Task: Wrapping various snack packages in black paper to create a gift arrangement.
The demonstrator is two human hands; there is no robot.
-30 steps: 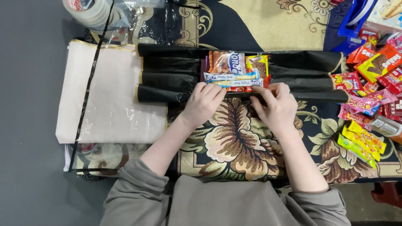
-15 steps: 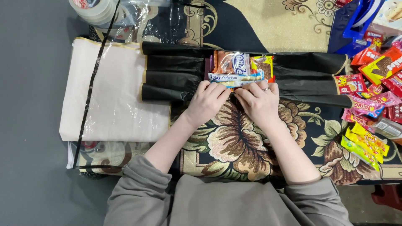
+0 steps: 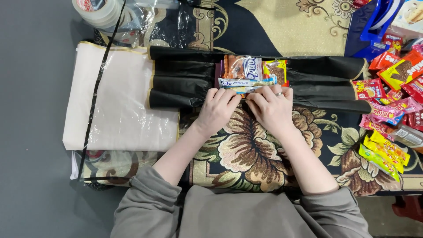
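Centrally, 2 hands pressed side by side on a small bundle of snack packets [image 3: 253, 75] lying on black plastic wrap [image 3: 185, 79]. Left hand [image 3: 217, 110] palm down, fingers bent, fingertips touching the near edge of a long pale wafer-roll packet [image 3: 240, 83]. Right hand [image 3: 272, 108] likewise palm down, a ring on 1 finger, fingertips curled onto the same edge; whether either hand truly pinches the packet, cannot tell. Behind the wafer roll, an orange-brown packet [image 3: 235, 67] and a yellow packet [image 3: 276, 70], touching each other, all 3 resting on the wrap, not enclosed by it. Wrap spread in long folded bands across a floral rug [image 3: 246, 150], reaching from left of the bundle to far right. Left of the wrap, a flat stack of cream sheets in clear film [image 3: 116, 101], bordered by a thin black strip. Upper left, 2 rolls of clear tape [image 3: 101, 11]. Along the right edge, a loose pile of red, pink and yellow snack packets [image 3: 392, 105]. Upper right, a blue bag [image 3: 370, 31], contents hidden. Bottom, grey sleeves [image 3: 238, 211].
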